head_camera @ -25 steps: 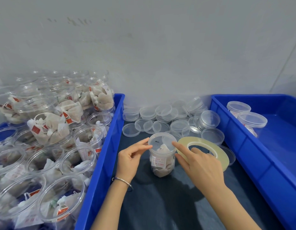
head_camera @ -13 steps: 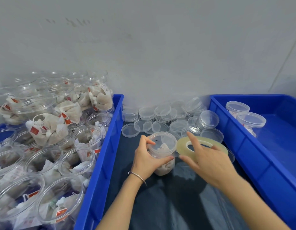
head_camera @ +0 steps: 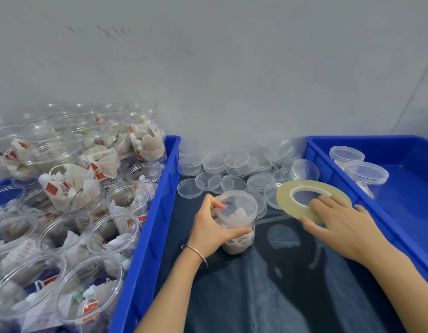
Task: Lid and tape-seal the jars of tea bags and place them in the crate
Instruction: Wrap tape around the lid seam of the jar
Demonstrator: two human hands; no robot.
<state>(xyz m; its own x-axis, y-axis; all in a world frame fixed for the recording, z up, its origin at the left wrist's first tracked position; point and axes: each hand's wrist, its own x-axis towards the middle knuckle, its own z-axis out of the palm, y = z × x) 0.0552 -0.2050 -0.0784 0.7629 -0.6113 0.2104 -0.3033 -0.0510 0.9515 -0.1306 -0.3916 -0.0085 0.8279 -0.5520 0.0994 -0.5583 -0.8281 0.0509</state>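
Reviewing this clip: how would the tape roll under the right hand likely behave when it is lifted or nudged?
The tape roll is a wide, thin ring, so it probably feels light. The right hand holds it tilted over the loose lids; laid flat it should sit steady, but stood on edge it could roll. Its glossy face looks smooth, perhaps slippery.

Your crate on the right [head_camera: 328, 179] is solid blue, as is the left crate [head_camera: 160, 200]. The jar [head_camera: 237, 227] and the loose lids [head_camera: 232, 174] are clear, colourless plastic. Your tape roll [head_camera: 283, 197] is translucent pale yellow. The tea bags [head_camera: 71, 188] are beige-brown with red tags. The surface [head_camera: 280, 284] is dark blue-grey; the wall [head_camera: 232, 68] is pale grey with faint scuffs. The bracelet [head_camera: 196, 251] is silver.
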